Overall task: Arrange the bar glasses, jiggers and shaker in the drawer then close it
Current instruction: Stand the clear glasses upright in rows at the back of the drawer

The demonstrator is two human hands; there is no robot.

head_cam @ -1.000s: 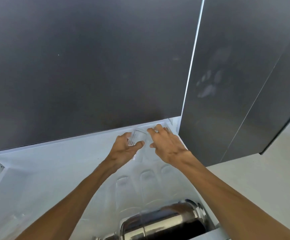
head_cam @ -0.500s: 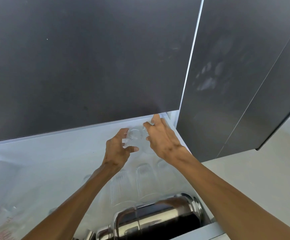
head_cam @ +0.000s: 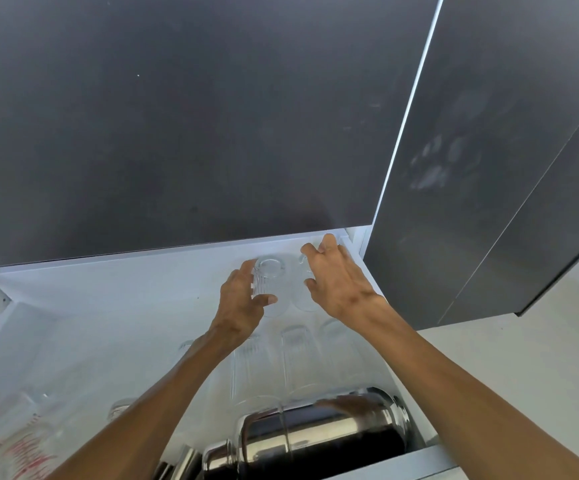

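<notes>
dark matte cabinet fronts fill the upper view, and below them a white drawer stands pulled out, its floor bare toward 9 o'clock. both hands reach to the far right corner of it, around 12 to 1 o'clock. left hand is cupped around a small clear ribbed glass, thumb on the near side and fingers on the left wall, so it looks lightly gripped rather than clamped. right hand is spread over a second clear glass just beside the first at 3 o'clock of it; whether it truly grips or only steadies it i cannot tell. nearer the body, at 6 o'clock of the hands, a row of taller glasses lies on the drawer floor, and closer still a polished steel shaker lies on its side against the drawer front. at 8 o'clock a clear measuring cup with red markings sits blurred. judging by the look, these glasses are light, rigid, smooth and breakable, and nearly invisible against the white, so they are best taken around the wall near the middle, set down gently and kept from knocking neighbours. the shaker seems heavier and apt to roll.
</notes>
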